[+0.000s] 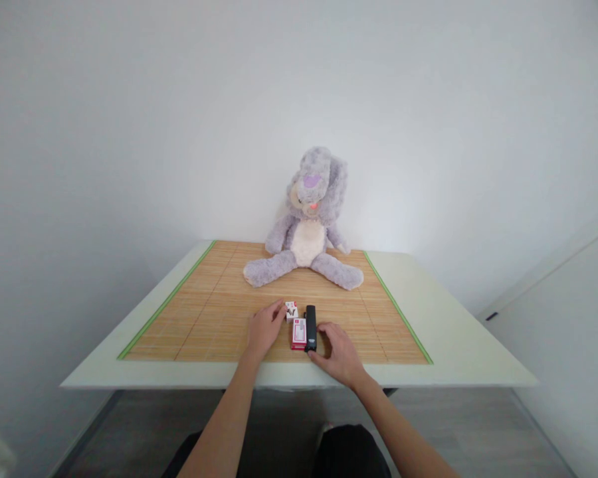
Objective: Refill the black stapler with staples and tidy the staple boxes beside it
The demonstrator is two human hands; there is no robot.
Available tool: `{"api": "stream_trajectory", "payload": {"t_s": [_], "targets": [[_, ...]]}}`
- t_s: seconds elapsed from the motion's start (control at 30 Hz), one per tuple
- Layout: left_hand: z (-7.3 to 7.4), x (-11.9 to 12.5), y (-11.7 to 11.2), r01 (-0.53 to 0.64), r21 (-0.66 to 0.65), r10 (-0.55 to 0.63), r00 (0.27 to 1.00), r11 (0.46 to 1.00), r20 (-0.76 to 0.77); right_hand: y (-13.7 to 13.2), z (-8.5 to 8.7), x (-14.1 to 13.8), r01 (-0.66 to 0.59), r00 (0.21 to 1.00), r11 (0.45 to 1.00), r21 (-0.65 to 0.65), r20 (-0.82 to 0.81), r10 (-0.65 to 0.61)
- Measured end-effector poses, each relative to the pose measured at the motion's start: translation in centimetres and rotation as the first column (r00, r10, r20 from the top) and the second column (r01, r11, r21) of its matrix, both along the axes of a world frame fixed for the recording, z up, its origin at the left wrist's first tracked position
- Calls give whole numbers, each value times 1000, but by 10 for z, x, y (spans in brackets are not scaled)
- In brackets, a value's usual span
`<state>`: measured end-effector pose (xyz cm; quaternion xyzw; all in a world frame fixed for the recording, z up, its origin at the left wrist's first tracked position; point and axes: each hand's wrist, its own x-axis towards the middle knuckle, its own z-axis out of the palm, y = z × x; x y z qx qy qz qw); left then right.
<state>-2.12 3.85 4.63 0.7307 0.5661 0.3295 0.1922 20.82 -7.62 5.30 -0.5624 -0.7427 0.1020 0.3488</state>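
Note:
My left hand [268,326] reaches over the mat, thumb and forefinger close together at the left edge of a small white box [292,311] with a dark picture and red print. Just in front of that box lies a pink-and-white box [299,333]. A long black stapler-like thing [311,328] lies against its right side, pointing away from me. Curved around the near right of the black thing is my right hand [339,352], its thumb at the near end and its fingertips by the right side, apart from each other. Its palm holds nothing.
A grey plush rabbit [309,242] sits at the back against the white wall [129,133], legs spread. Under everything is a bamboo mat [204,318] with green edges, on a white table [473,352]. My knees are below the table's front edge.

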Motion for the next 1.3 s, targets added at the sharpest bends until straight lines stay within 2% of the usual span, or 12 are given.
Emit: {"api": "stream_trajectory", "payload": {"t_s": [0.23, 0.5, 0.73, 0.9, 1.07, 1.3], "targets": [[2, 18, -4, 65, 6, -65, 998, 998, 18, 0, -3, 0, -25, 1000, 1000, -5, 2, 25], [4, 21, -9, 84, -8, -83, 995, 996, 49, 4, -8, 2, -3, 1000, 1000, -14, 14, 4], [4, 22, -17, 76, -9, -74, 986, 997, 150, 5, -11, 2, 7, 1000, 1000, -9, 16, -7], [-3, 30, -34, 13, -33, -3, 956, 999, 295, 3, -9, 2, -3, 1000, 1000, -8, 20, 3], [-15, 53, -54, 25, -120, 30, 901, 992, 434, 4, -12, 0, -13, 993, 999, -31, 116, 17], [-23, 73, -65, 22, -200, 84, 859, 979, 505, 1, -22, -10, 37, 985, 999, -12, 167, -35]]}}
